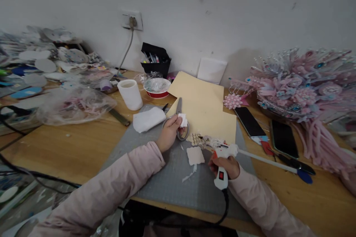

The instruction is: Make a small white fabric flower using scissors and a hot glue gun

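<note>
My left hand (168,133) pinches a small folded white piece (183,120), which looks like cloth or paper. Grey scissors (179,106) lie directly behind that hand, blades pointing away, their handles partly covered by my fingers. My right hand (226,166) is wrapped round a white hot glue gun (221,180). Its nozzle points left, close to a small gold-and-white grid patch (196,139), and a long glue stick (267,160) sticks out of its back. Between my hands a pale square with wavy edges (195,155) lies on the grey cutting mat (167,177), beside thin white scraps (189,176).
Cream card sheets (211,118) cover the mat's far part. Behind stand a white cup-like roll (130,94), a red-rimmed bowl (157,94) and a black pen case (155,63). Two phones (250,122) and pink beaded ornaments (303,85) sit right. The gun's black cord (226,207) hangs near me.
</note>
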Demonstrator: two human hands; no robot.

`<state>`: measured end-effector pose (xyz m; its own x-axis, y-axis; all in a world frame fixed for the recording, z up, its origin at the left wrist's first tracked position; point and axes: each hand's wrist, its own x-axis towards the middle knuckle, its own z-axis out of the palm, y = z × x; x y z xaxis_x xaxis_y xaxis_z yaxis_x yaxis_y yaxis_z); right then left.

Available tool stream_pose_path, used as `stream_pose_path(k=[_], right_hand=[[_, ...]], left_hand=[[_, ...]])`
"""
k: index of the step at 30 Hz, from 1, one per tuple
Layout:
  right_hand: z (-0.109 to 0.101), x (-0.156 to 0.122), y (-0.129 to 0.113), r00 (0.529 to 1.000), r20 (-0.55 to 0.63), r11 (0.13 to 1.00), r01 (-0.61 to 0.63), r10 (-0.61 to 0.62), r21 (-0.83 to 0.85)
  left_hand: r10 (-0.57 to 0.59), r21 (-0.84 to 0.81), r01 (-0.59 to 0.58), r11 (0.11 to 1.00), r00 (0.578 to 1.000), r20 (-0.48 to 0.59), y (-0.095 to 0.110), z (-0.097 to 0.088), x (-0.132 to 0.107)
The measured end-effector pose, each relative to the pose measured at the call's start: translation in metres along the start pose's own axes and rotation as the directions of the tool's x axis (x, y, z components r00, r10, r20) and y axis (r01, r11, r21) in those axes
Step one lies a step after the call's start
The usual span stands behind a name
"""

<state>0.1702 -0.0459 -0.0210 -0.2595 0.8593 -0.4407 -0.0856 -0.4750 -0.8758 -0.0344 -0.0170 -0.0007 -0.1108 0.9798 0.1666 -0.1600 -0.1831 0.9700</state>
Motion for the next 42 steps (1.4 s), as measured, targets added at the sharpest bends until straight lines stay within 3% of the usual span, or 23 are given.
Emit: stream_pose_path(k=[14,20,30,37,42], right_hand=[[0.001,0.012,-0.005,0.999,0.033,0.945,0.009,0.002,-0.326],[0.002,0.012,-0.006,0.998,0.048,0.953,0.041,-0.028,-0.3],[0.0,0.013,-0.004,0.998,0.032,0.927,0.057,-0.049,-0.372],[-0.001,0.013,-0.007,0.997,0.041,0.908,0.071,-0.059,-0.413],[-0.003,0.015,-0.006,0.998,0.03,0.893,0.058,-0.05,-0.447]], left_hand=[[-0.048,-0.005,0.048,0.999,0.999,0.024,0.002,0.001,0.0],[-0.066,0.005,0.066,0.998,0.997,0.029,0.003,0.002,-0.001],[0.012,0.145,-0.019,0.989,0.999,0.05,0.0,-0.002,0.001],[0.041,0.48,-0.166,0.861,0.965,0.26,-0.008,-0.012,0.008],[0.031,0.513,-0.269,0.815,0.905,0.424,-0.004,-0.016,0.011]])
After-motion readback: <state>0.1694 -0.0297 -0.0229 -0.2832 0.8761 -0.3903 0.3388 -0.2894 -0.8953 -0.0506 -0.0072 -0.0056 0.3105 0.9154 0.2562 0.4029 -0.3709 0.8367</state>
